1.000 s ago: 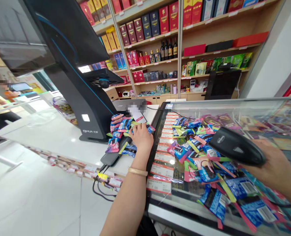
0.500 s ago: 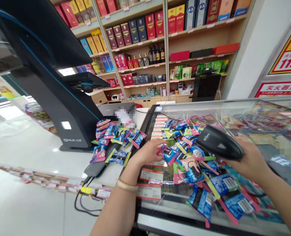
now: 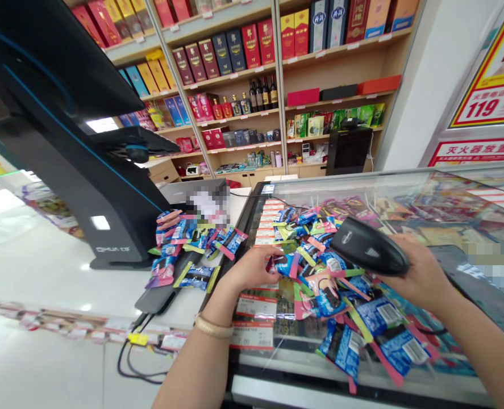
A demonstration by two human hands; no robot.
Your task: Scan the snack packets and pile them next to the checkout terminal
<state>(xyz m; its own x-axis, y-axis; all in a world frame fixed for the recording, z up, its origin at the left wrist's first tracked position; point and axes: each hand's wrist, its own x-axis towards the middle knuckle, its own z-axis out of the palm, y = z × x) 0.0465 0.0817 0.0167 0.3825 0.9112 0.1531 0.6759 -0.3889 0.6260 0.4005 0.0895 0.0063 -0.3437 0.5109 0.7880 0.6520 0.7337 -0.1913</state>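
My left hand (image 3: 255,269) has its fingers curled on the end of a small blue and pink snack packet (image 3: 286,264), at the left edge of a pile on the glass counter. In my right hand (image 3: 420,271) is a black barcode scanner (image 3: 369,245), held over the pile with its head pointing left. Loose blue packets (image 3: 380,316) with pink and green ends lie below the scanner, some with barcodes facing up. A second heap of packets (image 3: 195,279) lies to the left, partly on a dark flat device (image 3: 158,298).
A black checkout terminal (image 3: 107,187) stands on the white counter (image 3: 64,284) at left. The glass display counter (image 3: 303,392) holds goods beneath its top. Cables (image 3: 126,358) hang off the white counter's front edge. Shelves of boxes and bottles (image 3: 258,96) line the back.
My left hand's fingers have closed more tightly on the packet and drawn it slightly left. The scanner stays over the pile. The whole view has shifted a little.
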